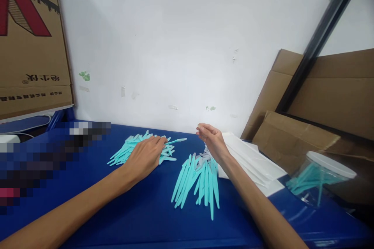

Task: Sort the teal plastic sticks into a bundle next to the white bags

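Turquoise stick point(179, 140) juts rightward from the pinching left hand point(147, 151) (right hand point(212, 139): grip unclear).

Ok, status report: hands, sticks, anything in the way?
Left hand at the left pile, gripping one teal stick. Right hand raised, no stick visible in it. White sheets close beside right pile.

Bright wall point(181, 39), soft shadow point(73, 35) upper left; pixelated patch point(35, 167) along left edge

Turquoise sticks point(125, 151) beneath the left fingers point(156, 140) — grey-ended turquoise sticks point(207, 183) below the right fingers point(207, 129), plain blue tabletop point(140, 210) under both, white wall point(175, 46) beyond
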Demonstrator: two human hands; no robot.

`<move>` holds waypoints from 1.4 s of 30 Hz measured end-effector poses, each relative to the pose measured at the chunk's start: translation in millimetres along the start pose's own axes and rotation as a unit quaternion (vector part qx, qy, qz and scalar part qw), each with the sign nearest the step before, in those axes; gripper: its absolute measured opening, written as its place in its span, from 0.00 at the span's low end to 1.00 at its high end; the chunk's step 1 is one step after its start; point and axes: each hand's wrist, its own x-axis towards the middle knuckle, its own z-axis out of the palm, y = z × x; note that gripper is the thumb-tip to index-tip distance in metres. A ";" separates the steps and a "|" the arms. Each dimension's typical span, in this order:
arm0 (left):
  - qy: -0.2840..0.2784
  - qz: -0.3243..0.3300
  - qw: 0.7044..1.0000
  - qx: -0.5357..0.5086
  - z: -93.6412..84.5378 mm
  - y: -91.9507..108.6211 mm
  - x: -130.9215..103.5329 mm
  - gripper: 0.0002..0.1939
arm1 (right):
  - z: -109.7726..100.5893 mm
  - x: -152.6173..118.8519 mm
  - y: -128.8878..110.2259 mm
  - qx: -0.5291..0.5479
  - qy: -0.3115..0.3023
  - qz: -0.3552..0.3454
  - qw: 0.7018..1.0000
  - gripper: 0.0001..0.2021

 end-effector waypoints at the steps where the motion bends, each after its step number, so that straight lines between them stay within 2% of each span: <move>1: 0.000 -0.001 1.000 0.000 0.4 -0.2 -0.1 0.14 | 0.4 -0.2 -0.4 0.001 0.000 0.002 1.000 0.14; 7: -0.002 0.005 1.000 -0.002 0.9 0.1 0.0 0.15 | 1.6 0.0 -0.4 0.002 0.008 0.007 1.000 0.15; 11: 0.007 0.004 1.000 -0.014 -0.4 0.7 -0.4 0.14 | 1.2 -0.5 1.1 -0.036 0.001 -0.003 0.999 0.17; 14: 0.015 0.007 1.000 -0.018 -2.0 1.8 -0.4 0.13 | 3.5 -3.4 1.4 -0.146 -0.002 -0.030 0.989 0.17; 16: 0.014 0.009 1.000 -0.017 -3.5 3.0 -0.1 0.12 | 7.1 -6.5 2.3 -0.254 -0.004 -0.047 0.966 0.18; 19: 0.015 0.012 1.000 -0.020 -5.3 5.0 0.4 0.11 | 14.6 -11.4 6.3 -0.342 -0.055 -0.055 0.937 0.20; 21: 0.026 0.018 0.999 -0.025 -5.4 5.5 0.4 0.10 | 19.6 -13.8 9.6 -0.337 -0.102 -0.059 0.934 0.22; 27: 0.085 0.045 0.994 -0.054 -1.5 2.7 -1.4 0.10 | 24.6 -16.0 8.2 -0.224 -0.151 -0.053 0.962 0.21; 30: 0.109 0.063 0.989 -0.074 1.4 1.6 -2.1 0.10 | 22.7 -16.4 4.0 -0.202 -0.193 -0.041 0.959 0.20; 36: 0.112 0.067 0.987 -0.098 7.9 -2.9 -4.4 0.09 | 21.8 -19.5 3.7 -0.238 -0.200 -0.052 0.949 0.19; 42: 0.115 0.064 0.988 -0.086 6.5 -2.0 -2.2 0.10 | 22.0 -17.7 3.7 -0.257 -0.208 -0.057 0.942 0.19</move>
